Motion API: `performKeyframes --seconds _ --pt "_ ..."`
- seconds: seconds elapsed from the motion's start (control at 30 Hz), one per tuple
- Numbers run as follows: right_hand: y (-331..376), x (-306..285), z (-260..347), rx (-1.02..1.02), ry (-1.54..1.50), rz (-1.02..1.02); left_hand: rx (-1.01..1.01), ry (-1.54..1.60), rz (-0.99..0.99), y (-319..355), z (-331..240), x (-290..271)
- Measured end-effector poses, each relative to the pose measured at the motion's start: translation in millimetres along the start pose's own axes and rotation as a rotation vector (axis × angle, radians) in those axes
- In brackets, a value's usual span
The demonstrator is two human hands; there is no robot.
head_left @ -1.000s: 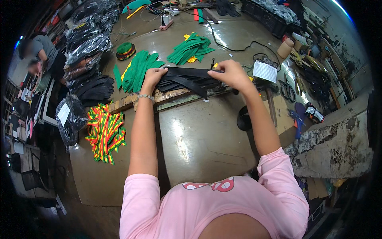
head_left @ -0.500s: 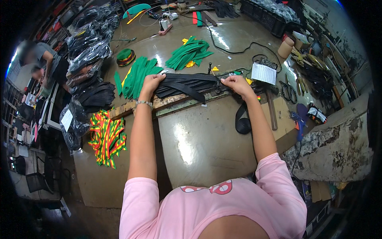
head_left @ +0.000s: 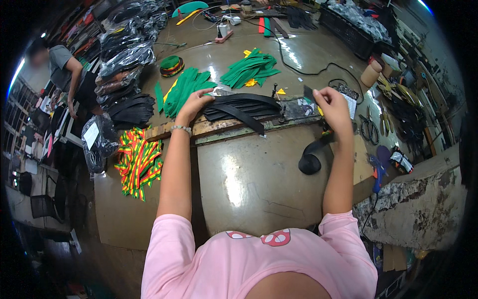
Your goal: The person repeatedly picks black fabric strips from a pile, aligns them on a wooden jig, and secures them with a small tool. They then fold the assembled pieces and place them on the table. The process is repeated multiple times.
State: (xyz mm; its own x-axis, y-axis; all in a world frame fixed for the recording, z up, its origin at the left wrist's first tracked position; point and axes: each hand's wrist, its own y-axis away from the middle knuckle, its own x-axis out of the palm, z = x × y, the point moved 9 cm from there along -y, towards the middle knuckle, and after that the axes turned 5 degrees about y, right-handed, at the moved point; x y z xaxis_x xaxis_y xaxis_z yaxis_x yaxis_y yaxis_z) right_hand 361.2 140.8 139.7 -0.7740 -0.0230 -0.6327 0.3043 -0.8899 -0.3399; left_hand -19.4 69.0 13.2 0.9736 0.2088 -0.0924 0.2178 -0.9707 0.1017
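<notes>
Black straps (head_left: 244,107) lie in a pile along a worn wooden bar (head_left: 199,128) on the table. At the pile's left end is my left hand (head_left: 195,103), fingers stretched and slightly apart, touching or just beside the strap ends. My right hand (head_left: 332,107) is raised past the bar's right end, pinching a dark flat strip (head_left: 308,93) between thumb and fingers. A roll of black strap (head_left: 309,163) lies below it, its tail passing behind my right forearm. Whether that tail is the same strip I cannot tell.
Green strips (head_left: 186,92) and a second green pile (head_left: 251,70) lie beyond the bar, beside a striped roll (head_left: 172,66). Multicoloured strips (head_left: 139,162) sit at left. Scissors (head_left: 369,128) and a glue gun (head_left: 377,172) lie at right. A person (head_left: 67,70) stands far left.
My right hand has moved right and up, off the strap pile, and now has a dark strip in it. My left fingers have loosened at the left end. The view has shifted slightly.
</notes>
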Motion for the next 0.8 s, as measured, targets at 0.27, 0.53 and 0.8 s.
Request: performKeyframes --seconds 0.27,0.53,0.8 --pt "20.3 -54.0 42.6 -0.049 -0.083 -0.149 0.568 -1.134 0.033 54.3 -78.3 76.9" --pt "31.4 -44.6 64.2 -0.093 -0.066 -0.027 0.592 -1.046 0.25 27.4 -80.1 147.0" --pt "32.0 -49.3 73.1 -0.137 0.026 -0.069 0.722 -1.193 0.117 31.4 -79.4 151.2"
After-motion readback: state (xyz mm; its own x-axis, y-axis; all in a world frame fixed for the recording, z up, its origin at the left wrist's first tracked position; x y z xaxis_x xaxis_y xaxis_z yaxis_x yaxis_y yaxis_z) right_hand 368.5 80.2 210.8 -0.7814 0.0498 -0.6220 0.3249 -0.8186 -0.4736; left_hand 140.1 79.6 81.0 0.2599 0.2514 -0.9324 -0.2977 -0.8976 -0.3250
